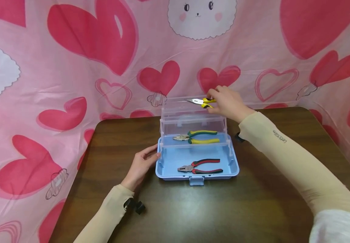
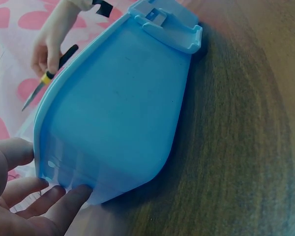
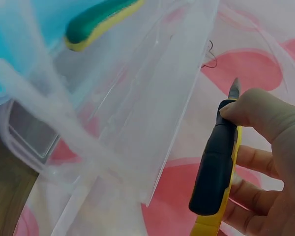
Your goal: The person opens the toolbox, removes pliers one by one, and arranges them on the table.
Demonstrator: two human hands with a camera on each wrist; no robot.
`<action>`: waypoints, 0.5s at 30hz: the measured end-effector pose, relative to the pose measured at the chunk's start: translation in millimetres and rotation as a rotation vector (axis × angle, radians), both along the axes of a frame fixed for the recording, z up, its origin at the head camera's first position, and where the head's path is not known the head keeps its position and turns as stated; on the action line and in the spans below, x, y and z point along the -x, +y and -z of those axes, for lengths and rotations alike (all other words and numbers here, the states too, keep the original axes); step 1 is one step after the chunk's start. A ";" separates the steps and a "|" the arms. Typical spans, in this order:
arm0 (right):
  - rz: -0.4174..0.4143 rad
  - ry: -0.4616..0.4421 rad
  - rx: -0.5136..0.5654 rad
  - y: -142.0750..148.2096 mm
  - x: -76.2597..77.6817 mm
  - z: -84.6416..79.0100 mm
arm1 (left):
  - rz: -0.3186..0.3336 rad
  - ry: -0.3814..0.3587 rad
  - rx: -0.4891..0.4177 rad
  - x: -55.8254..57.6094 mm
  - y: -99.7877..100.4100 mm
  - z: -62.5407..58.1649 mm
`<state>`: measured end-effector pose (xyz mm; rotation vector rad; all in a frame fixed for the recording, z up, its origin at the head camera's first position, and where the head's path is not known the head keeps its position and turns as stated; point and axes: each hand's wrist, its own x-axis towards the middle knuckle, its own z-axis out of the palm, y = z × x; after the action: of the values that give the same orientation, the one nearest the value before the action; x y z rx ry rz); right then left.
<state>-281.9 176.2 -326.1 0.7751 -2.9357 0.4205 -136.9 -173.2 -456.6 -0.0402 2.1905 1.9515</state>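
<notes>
My right hand (image 1: 228, 103) holds yellow-and-black needle-nose pliers (image 1: 196, 101) above the back of an open blue toolbox (image 1: 235, 162), their tip pointing left. In the right wrist view the thumb lies along the dark handle (image 3: 214, 167). With the thumb at the rim and fingers against the outer wall, my left hand (image 1: 140, 165) grips the toolbox's left side. Combination pliers with green-and-yellow handles (image 1: 203, 141) lie in the clear tray section (image 1: 166, 130). Red-and-black combination pliers (image 1: 206, 171) lie in the blue base near the front latch (image 1: 196, 181).
The toolbox stands on a dark brown wooden table (image 1: 193, 212). Its transparent lid (image 1: 175, 104) is raised at the back. A pink cloth with red hearts (image 1: 115, 40) hangs behind and beside the table.
</notes>
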 end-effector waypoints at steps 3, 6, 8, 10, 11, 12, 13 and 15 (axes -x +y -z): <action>0.009 0.011 0.020 7.7 -7.1 2.2 | -0.004 -0.001 0.010 -0.1 0.5 -0.4; 0.019 0.005 0.057 16.6 -15.4 5.2 | -0.006 -0.003 0.010 0.1 1.2 -0.3; 0.020 0.005 0.087 22.8 -21.3 7.0 | -0.006 -0.003 0.008 0.4 1.4 -0.1; 0.026 0.006 0.110 28.9 -27.7 8.3 | -0.005 -0.003 0.008 0.6 1.3 0.4; 0.028 0.008 0.115 31.9 -30.8 8.8 | -0.006 -0.005 0.008 0.7 1.2 0.6; 0.028 0.011 0.120 34.8 -33.9 9.0 | -0.008 -0.007 0.007 0.7 1.2 0.6; 0.029 0.009 0.124 37.7 -37.0 9.2 | -0.010 -0.009 0.009 0.6 1.0 0.8; 0.034 0.006 0.124 43.3 -42.8 9.5 | -0.014 -0.013 0.015 0.6 0.5 1.3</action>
<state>-239.1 219.6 -335.6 0.7089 -2.8799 0.5893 -137.5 -172.7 -457.9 -0.0699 2.2022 1.9369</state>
